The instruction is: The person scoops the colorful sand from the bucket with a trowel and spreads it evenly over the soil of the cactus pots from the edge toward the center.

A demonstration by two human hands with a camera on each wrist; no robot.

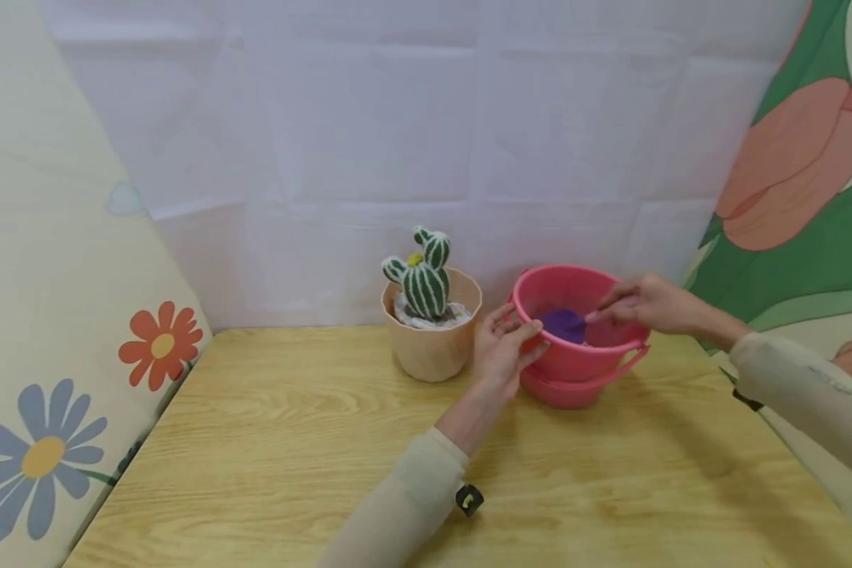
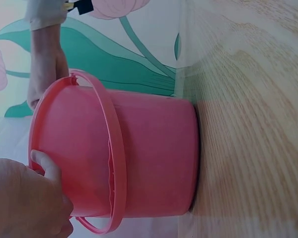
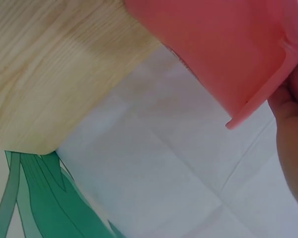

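Observation:
A pink bucket (image 1: 575, 364) stands upright on the wooden table, its handle hanging down along the front. My left hand (image 1: 502, 347) grips the bucket's rim on its left side, the thumb on one face of the wall in the left wrist view. Over the right part of the opening, my right hand (image 1: 639, 304) pinches the handle of a purple shovel (image 1: 564, 325). The shovel's blade is down inside the bucket. What else lies in the bucket is mostly hidden. In the right wrist view only part of the right hand (image 3: 293, 114) shows, beside the rim.
Left of the bucket stands a peach flowerpot (image 1: 429, 355) holding a knitted cactus (image 1: 426, 288) over crumpled whitish filling. A white cloth (image 1: 355, 142) hangs behind the wooden table (image 1: 291, 457). Flower-printed panels (image 1: 809, 166) flank both sides.

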